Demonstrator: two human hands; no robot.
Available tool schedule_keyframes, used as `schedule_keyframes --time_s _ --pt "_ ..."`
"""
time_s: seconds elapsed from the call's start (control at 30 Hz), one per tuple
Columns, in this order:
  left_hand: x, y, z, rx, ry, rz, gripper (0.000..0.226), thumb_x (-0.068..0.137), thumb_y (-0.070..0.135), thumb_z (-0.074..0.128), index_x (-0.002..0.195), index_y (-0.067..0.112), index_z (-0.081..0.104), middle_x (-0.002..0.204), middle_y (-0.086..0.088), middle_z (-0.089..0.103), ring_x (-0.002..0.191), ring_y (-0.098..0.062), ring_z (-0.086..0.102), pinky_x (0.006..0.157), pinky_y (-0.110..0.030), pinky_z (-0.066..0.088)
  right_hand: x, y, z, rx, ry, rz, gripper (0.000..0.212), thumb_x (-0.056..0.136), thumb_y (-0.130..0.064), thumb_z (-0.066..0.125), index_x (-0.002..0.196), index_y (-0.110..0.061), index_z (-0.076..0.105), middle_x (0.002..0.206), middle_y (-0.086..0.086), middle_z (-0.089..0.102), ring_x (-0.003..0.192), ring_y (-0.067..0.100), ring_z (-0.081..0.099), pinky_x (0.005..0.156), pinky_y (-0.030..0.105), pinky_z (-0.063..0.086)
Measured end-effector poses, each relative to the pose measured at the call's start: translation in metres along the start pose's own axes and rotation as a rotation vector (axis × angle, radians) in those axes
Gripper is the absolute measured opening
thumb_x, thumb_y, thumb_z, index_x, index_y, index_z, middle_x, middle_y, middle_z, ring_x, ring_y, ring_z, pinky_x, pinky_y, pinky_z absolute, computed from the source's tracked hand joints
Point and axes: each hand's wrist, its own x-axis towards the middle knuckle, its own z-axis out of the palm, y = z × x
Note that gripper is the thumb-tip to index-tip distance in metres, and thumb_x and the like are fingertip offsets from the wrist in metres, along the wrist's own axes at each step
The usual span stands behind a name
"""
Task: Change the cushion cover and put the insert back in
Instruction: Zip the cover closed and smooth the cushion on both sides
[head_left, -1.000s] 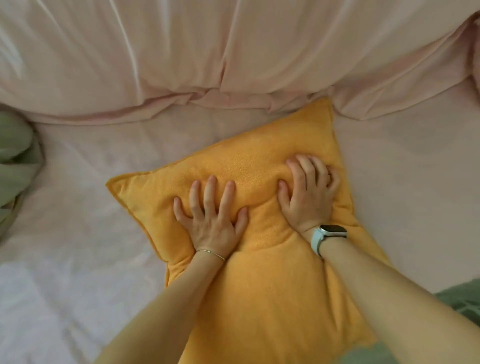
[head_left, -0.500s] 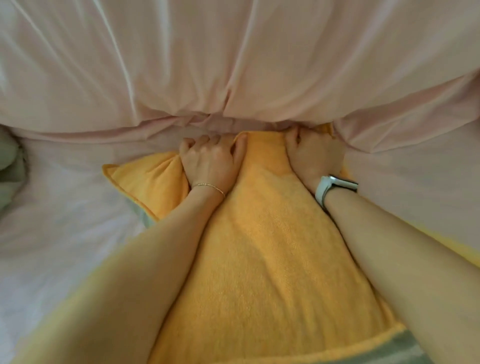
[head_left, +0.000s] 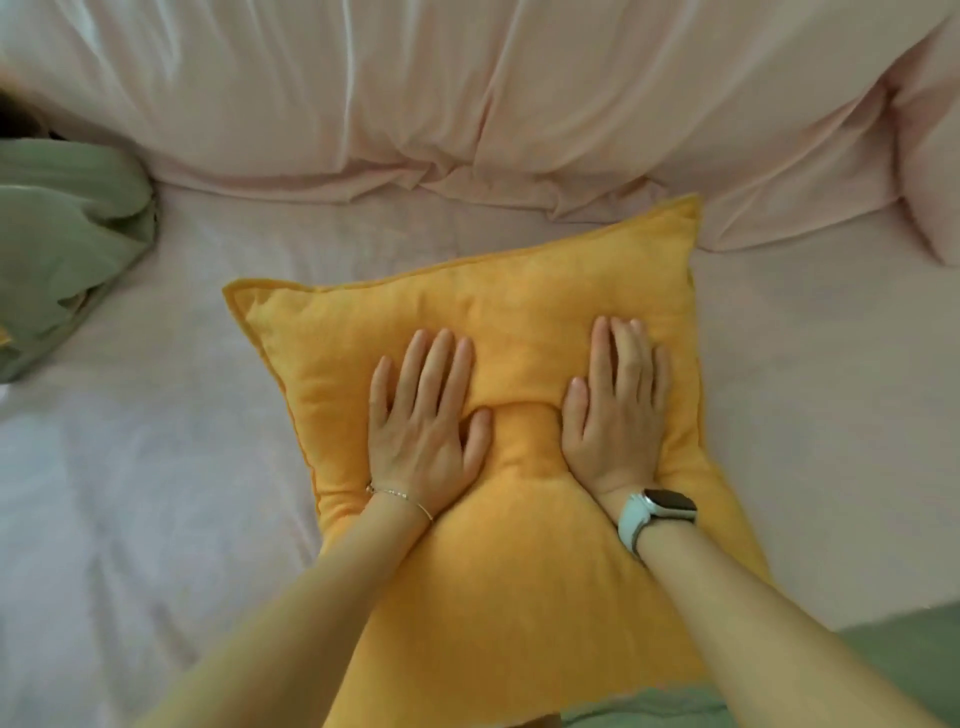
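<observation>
A plump yellow cushion in a terry-like cover lies flat on the pink bed sheet, one corner pointing toward the far right. My left hand presses palm-down on its middle, fingers spread slightly. Beside it, my right hand, with a watch on the wrist, lies flat on the cushion too. Both palms dent the filling, leaving a raised ridge between them. Neither hand grips anything. The insert is hidden inside the cover.
A bunched pink duvet runs across the far side of the bed, touching the cushion's far corner. A crumpled green fabric lies at the left edge. More green cloth shows at the bottom right.
Half a second ago both hands were curled over the cushion's far edge by the duvet. They have come back to the middle and lie flat, pressing down.
</observation>
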Motion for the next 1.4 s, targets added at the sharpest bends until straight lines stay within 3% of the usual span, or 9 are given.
schedule_keyframes --time_s 0.2,0.33,0.5,0.67,0.8,0.93,1.17,1.3,1.4 --pt "-0.031 0.013 -0.054 -0.054 -0.048 -0.065 0.061 0.087 0.047 0.035 0.143 0.025 0.028 0.152 -0.006 0.027 0.142 -0.025 0.012 0.113 -0.052 -0.002 -0.024 -0.005 -0.062 0.098 -0.124 -0.006 0.054 0.091 -0.026 0.032 0.142 -0.008 0.031 0.15 0.011 0.028 0.14 0.024 0.015 0.114 0.043 0.006" --pt "-0.011 0.048 -0.071 -0.103 -0.026 0.025 0.052 0.088 0.042 0.037 0.138 0.029 0.039 0.149 -0.002 0.033 0.142 -0.028 0.015 0.109 -0.063 0.002 -0.024 0.006 -0.072 0.138 -0.034 0.085 0.05 0.091 -0.025 0.035 0.137 -0.008 0.042 0.146 0.014 0.037 0.137 0.027 0.025 0.112 0.048 0.018" --pt "0.004 0.08 -0.039 -0.044 -0.043 0.276 0.053 0.089 0.041 0.037 0.141 0.028 0.036 0.151 0.0 0.028 0.142 -0.025 0.016 0.11 -0.062 0.008 -0.045 0.026 -0.05 0.101 -0.024 0.091 0.048 0.093 -0.026 0.03 0.14 -0.013 0.032 0.146 0.016 0.034 0.136 0.029 0.028 0.108 0.053 0.023" --pt "0.029 0.075 0.011 0.057 0.081 0.287 0.046 0.092 0.039 0.037 0.135 0.028 0.043 0.147 -0.001 0.035 0.137 -0.026 0.027 0.11 -0.058 0.011 -0.023 0.038 -0.002 0.018 0.074 0.149 0.039 0.091 -0.028 0.035 0.128 -0.018 0.044 0.135 0.009 0.047 0.126 0.027 0.04 0.098 0.049 0.032" --pt "0.077 0.075 0.052 0.087 0.162 0.267 0.028 0.089 0.038 0.038 0.112 0.029 0.052 0.128 -0.001 0.045 0.121 -0.025 0.041 0.105 -0.053 0.018 0.017 0.059 0.036 -0.002 0.08 0.145 0.026 0.086 -0.029 0.04 0.11 -0.021 0.046 0.117 0.002 0.044 0.106 0.026 0.044 0.082 0.044 0.032" --pt "0.131 0.088 0.076 0.104 0.179 0.281 0.019 0.086 0.035 0.037 0.091 0.024 0.052 0.1 -0.005 0.059 0.096 -0.023 0.047 0.088 -0.046 0.027 0.063 0.084 0.052 -0.009 0.06 0.168 0.014 0.084 -0.027 0.041 0.091 -0.018 0.049 0.088 0.008 0.059 0.079 0.023 0.041 0.064 0.036 0.029" --pt "0.224 0.112 0.08 0.065 0.102 0.256 0.026 0.077 0.032 0.047 0.059 0.017 0.06 0.056 -0.003 0.061 0.052 -0.024 0.055 0.064 -0.035 0.023 0.141 0.123 0.059 0.044 0.065 0.213 0.036 0.083 -0.026 0.038 0.06 -0.005 0.057 0.047 0.009 0.055 0.035 0.026 0.05 0.035 0.019 0.029" --pt "0.201 0.111 0.062 0.001 0.14 0.198 0.024 0.077 0.03 0.051 0.059 0.016 0.059 0.056 -0.001 0.06 0.053 -0.022 0.054 0.067 -0.035 0.027 0.125 0.11 0.045 0.061 0.143 0.178 0.033 0.084 -0.024 0.04 0.061 -0.007 0.057 0.05 0.007 0.056 0.041 0.026 0.052 0.039 0.019 0.027" --pt "0.149 0.102 0.04 -0.011 0.162 0.188 0.022 0.078 0.033 0.051 0.074 0.015 0.064 0.071 -0.002 0.063 0.067 -0.024 0.057 0.075 -0.038 0.03 0.081 0.089 0.014 0.154 0.167 0.162 0.026 0.086 -0.017 0.041 0.078 -0.006 0.062 0.071 0.006 0.063 0.065 0.021 0.053 0.05 0.029 0.039"
